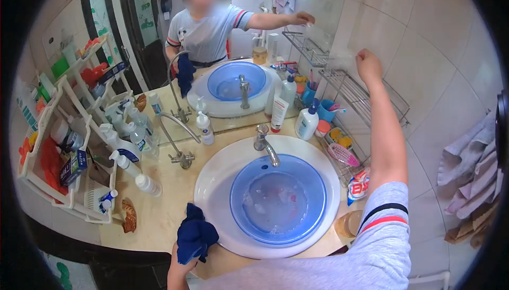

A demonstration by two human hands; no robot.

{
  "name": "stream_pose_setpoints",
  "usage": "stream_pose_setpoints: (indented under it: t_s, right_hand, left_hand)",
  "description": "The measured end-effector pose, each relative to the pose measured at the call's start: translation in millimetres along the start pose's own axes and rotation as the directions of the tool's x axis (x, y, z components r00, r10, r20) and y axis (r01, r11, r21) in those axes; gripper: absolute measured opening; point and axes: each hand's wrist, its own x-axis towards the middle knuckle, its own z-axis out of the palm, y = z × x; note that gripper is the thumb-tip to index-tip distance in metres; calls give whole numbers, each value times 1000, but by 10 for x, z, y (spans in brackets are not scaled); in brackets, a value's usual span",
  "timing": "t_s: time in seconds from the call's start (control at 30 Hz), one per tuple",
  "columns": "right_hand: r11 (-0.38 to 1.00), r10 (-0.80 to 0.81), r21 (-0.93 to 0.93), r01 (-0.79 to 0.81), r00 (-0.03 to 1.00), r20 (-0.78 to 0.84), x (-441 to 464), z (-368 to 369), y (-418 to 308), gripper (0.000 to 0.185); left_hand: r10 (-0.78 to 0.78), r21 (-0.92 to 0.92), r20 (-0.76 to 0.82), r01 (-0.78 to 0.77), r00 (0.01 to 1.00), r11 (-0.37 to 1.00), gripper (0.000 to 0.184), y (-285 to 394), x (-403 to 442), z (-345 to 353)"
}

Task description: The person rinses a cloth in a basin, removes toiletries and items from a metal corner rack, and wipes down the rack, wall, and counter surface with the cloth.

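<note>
My left hand (179,270) is closed around a bunched dark blue cloth (196,235) at the counter's front edge, left of the sink. My right hand (369,66) is raised above the wire rack (354,93) on the right wall. Its fingers are curled together, and whatever they hold, if anything, is too faint to make out. A blue plastic basin (238,213) sits in the white sink (211,205), with cloudy, sudsy water (273,205) inside. The chrome faucet (266,144) reaches over the basin's back rim.
A white shelf (40,181) with bottles and boxes stands at left. Along the back are a curved spout (180,123), a pump bottle (204,127), a tube (279,114) and a lotion bottle (307,123). A pink brush (343,155) and a red-and-white packet (358,185) lie at right.
</note>
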Motion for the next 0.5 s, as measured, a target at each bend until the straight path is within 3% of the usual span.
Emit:
stream_pose_setpoints:
  t_s: [0.03,0.1,0.17,0.27,0.3,0.37,0.43,0.5]
  right_hand:
    - [971,69,225,-85,994,79,1,-67,-48,18]
    - [746,132,606,-276,953,271,12,-188,-186,15]
    - [507,98,770,-387,913,395,-120,-440,-470,13]
    - [166,-73,856,-489,860,506,-421,-602,-842,14]
    - [63,-148,853,-519,840,522,-520,-618,-967,14]
    - [-1,-249,819,-573,794,555,-742,-595,-1230,15]
    - [-49,-307,767,-640,740,598,-1096,-544,-1561,15]
    - [136,-360,772,-621,695,623,-1522,-552,-1934,13]
  left_hand:
    - [85,59,4,-85,996,995,30,-26,79,21]
    - [227,165,19,-227,974,960,29,-21,156,31]
    - [335,261,39,-333,942,906,30,106,193,21]
    - [316,348,78,-322,946,880,32,163,134,-56]
    - [245,275,62,-253,968,928,32,172,112,-80]
    - [89,121,43,-94,995,988,33,174,39,-141]
    - [361,145,-89,-347,928,927,32,51,61,-126]
    - [295,73,-131,-288,946,955,35,31,25,-162]
